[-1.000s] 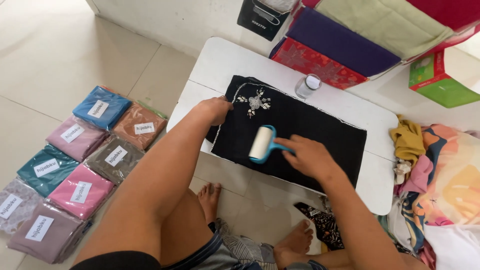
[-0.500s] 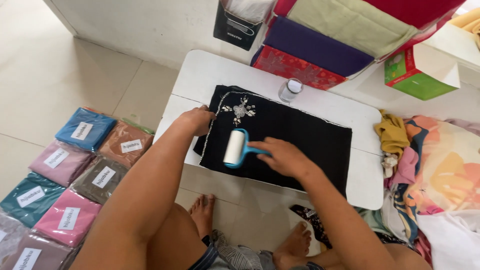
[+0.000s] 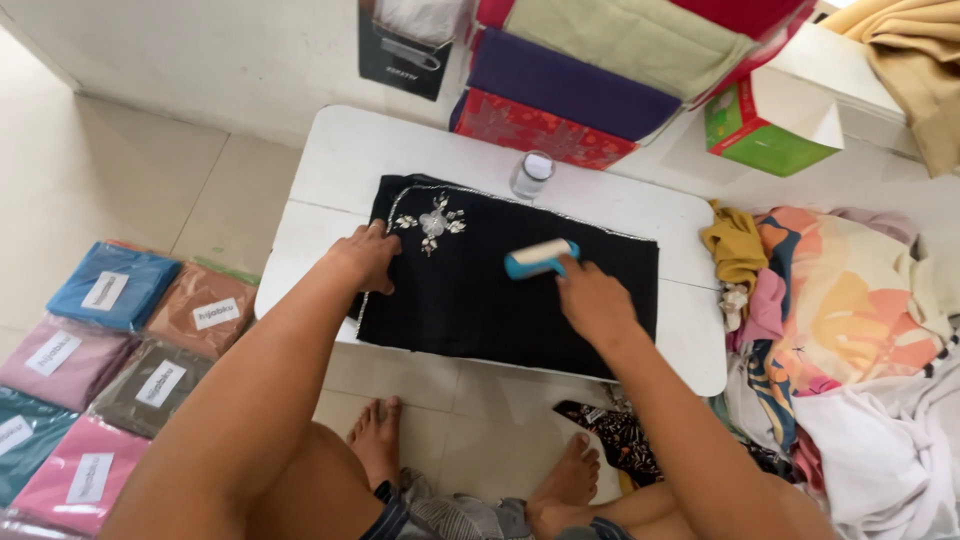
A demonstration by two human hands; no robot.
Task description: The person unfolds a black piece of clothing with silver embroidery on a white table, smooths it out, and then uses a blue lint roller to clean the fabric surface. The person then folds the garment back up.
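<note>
Head view: our right hand (image 3: 592, 298) grips the lint roller (image 3: 540, 258) mid-cloth, left hand (image 3: 365, 256) flat pinning the black fabric (image 3: 480, 300), its right part seemingly unrolled.

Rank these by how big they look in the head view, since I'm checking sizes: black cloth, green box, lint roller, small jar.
1. black cloth
2. green box
3. lint roller and small jar: these look too alike to rank. The right hand covers part of the roller's handle.

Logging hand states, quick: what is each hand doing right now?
Left hand: open, flat, pressing on the black cloth.
Right hand: closed, gripping the blue-handled lint roller on the cloth.
</note>
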